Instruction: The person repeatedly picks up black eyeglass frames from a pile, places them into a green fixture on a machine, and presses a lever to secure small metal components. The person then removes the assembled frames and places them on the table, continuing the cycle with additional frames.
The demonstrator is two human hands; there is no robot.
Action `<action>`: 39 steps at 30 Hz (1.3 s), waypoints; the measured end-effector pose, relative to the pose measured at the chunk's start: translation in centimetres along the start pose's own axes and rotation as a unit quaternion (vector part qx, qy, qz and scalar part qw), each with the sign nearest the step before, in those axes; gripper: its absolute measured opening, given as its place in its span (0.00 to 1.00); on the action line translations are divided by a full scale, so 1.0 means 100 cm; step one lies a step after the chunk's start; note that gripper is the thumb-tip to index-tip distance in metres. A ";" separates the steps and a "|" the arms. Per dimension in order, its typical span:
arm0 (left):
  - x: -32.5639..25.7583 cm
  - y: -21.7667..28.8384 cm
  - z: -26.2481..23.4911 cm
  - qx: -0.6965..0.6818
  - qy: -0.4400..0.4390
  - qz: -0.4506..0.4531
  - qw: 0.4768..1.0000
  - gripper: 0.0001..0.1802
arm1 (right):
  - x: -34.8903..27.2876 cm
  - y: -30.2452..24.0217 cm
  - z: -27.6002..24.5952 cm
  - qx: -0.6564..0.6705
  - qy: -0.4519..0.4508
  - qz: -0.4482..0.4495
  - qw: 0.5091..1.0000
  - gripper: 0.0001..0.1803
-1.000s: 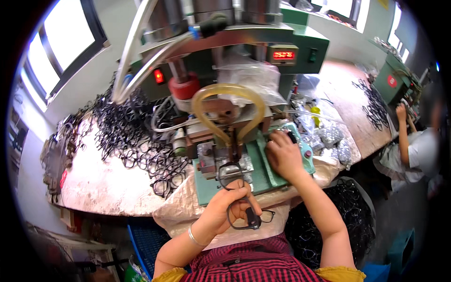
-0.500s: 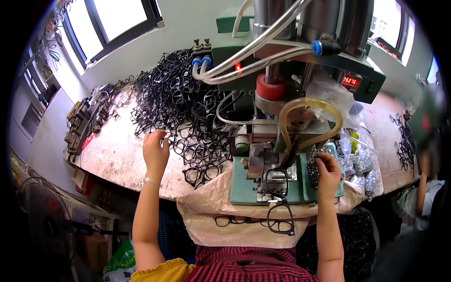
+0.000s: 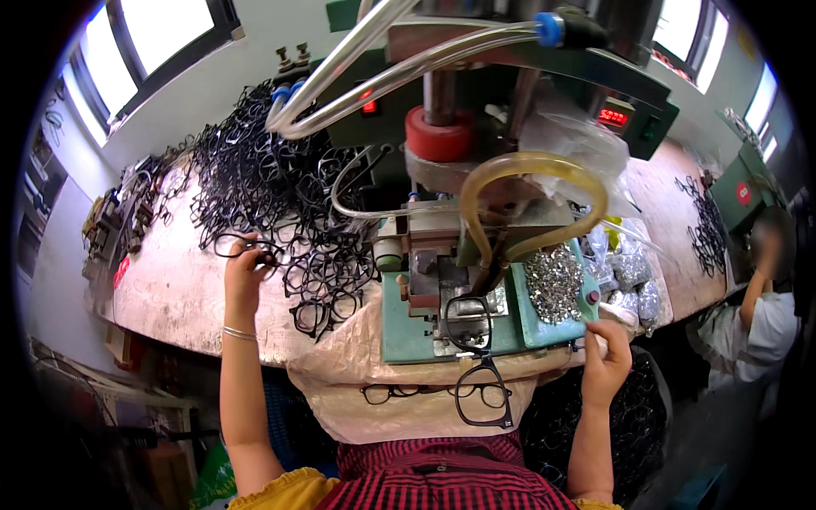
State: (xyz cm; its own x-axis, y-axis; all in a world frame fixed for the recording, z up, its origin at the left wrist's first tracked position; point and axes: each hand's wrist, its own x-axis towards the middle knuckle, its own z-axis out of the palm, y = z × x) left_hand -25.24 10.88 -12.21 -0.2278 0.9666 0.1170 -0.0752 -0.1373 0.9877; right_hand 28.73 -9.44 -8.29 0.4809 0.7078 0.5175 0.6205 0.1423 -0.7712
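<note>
Left hand: thumb and fingers pinching a black eyeglass frame, raised over the left part of the workbench, beside the frame heap. Right hand: fingers curled at the front right corner of the tray; cannot tell whether they grip anything.

Second frame: at the press, one rim over the metal fixture, the other hanging past the front edge of the green base.

Risks, my judgement: the pinched frame could hook a neighbour and drag it along, as the heap looks tangled. The overhanging rim could be knocked askew by a passing forearm. A bump from the right hand might spill the tray's metal pieces.

Orientation: pinched frame's long axis runs roughly parallel to the workbench's front edge, right end slightly nearer that edge; one rim points left. Temples partly hidden, their direction unclear. Second frame's long axis runs front to back, crossing the base's front edge.
</note>
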 end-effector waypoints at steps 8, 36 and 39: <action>-0.082 0.035 0.146 -0.202 -0.061 -0.053 0.976 0.13 | 0.048 -0.072 0.104 0.243 -0.168 -0.009 0.955 0.07; -0.154 0.112 0.232 0.217 -0.348 0.535 0.739 0.13 | 0.047 0.039 0.066 -0.177 -0.091 -0.110 0.974 0.09; -0.155 0.113 0.224 0.211 -0.351 0.526 0.746 0.13 | 0.047 0.036 0.076 -0.147 -0.088 -0.126 0.977 0.08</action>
State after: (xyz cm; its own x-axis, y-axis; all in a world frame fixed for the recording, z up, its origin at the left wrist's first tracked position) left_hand -0.82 -0.80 -0.52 0.6291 0.2689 0.7293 0.1334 -0.9617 0.2396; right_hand 28.46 -0.35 -11.46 0.1930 0.7874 0.5855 0.8693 0.1395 -0.4742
